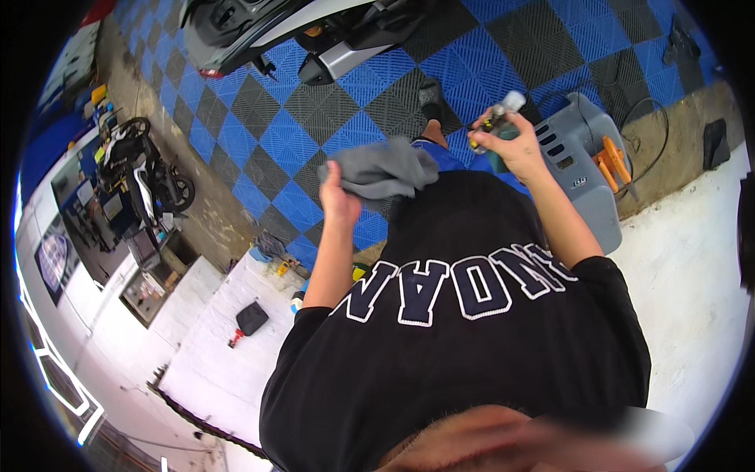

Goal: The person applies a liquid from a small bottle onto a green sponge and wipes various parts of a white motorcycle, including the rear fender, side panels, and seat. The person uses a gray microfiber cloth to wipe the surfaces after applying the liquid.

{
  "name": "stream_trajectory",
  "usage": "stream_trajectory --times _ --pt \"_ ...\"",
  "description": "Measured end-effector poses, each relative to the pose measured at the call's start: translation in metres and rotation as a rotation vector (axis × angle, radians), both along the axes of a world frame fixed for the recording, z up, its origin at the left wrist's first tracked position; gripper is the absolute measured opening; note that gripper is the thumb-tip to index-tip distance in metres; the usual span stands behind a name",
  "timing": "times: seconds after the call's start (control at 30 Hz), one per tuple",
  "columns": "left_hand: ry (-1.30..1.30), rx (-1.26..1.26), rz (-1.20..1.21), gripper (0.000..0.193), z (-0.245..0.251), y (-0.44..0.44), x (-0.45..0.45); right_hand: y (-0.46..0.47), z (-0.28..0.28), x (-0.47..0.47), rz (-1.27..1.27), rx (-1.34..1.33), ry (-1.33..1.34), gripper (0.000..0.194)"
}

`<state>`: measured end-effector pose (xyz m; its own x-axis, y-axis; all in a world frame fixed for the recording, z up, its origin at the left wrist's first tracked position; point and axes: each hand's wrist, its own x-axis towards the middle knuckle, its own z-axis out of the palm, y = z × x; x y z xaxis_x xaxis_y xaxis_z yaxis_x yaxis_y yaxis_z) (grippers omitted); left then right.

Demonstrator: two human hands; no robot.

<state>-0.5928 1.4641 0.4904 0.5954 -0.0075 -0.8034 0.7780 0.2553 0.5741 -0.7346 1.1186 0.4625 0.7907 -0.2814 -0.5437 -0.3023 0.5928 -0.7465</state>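
My left hand grips a crumpled grey cloth, with the thumb on top of its left end. The cloth hangs in front of my black shirt, over the tiled floor. In my right hand, farther right and slightly higher in the picture, is a small bottle-like container with dark and yellow markings. Its upper end looks clear and whitish; my fingers cover part of it. Something dark green shows just behind that hand, too hidden to name. The two hands are apart.
A parked motorcycle stands ahead on blue and black floor tiles. Close on my right is a grey plastic machine casing with an orange handle and a black cable. Another motorcycle stands at the left, beyond a concrete strip.
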Motion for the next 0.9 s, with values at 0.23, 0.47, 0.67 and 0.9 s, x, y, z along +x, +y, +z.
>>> stream_trajectory --times 0.23,0.47,0.67,0.9 --pt "-0.898 0.568 -1.156 0.048 -0.075 -0.084 0.170 -0.012 -0.141 0.017 -0.194 -0.390 0.292 0.030" --pt "-1.230 1.081 -2.424 0.087 -0.342 -0.135 0.275 0.010 -0.322 0.051 -0.316 -0.196 0.134 0.029" --pt "-1.692 1.211 -2.440 0.089 -0.390 -0.194 0.285 0.028 -0.442 0.072 -0.460 0.005 -0.150 0.029" --pt "-1.984 1.537 -1.933 0.065 -0.470 -0.245 0.263 0.002 -0.515 0.084 -0.388 0.121 -0.324 0.028"
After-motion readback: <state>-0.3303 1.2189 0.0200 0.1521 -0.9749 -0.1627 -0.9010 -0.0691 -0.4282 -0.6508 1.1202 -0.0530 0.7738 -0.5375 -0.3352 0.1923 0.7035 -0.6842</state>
